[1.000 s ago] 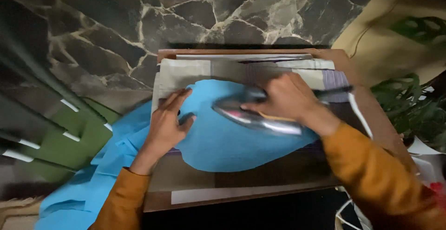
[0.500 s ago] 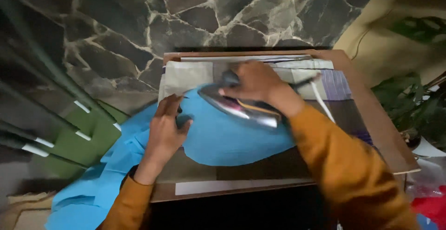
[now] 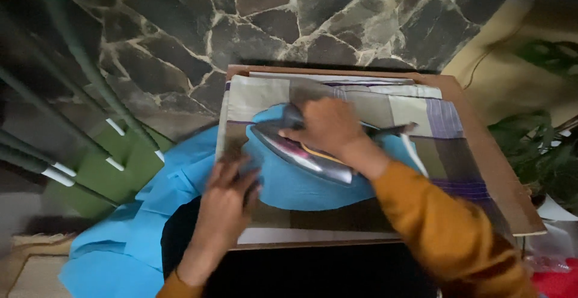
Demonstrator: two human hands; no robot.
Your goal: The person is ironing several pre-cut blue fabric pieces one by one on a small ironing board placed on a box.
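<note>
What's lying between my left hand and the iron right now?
Only blue cloth, spread flat between the left hand and the iron, in the head view.

stone wall (image 3: pixel 337 15) behind | leafy plant (image 3: pixel 542 147) right | green slatted chair (image 3: pixel 102 171) left

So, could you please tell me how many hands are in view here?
2. The left hand lies flat on the blue cloth near the board's front edge; the right hand grips the iron on that cloth.
</note>
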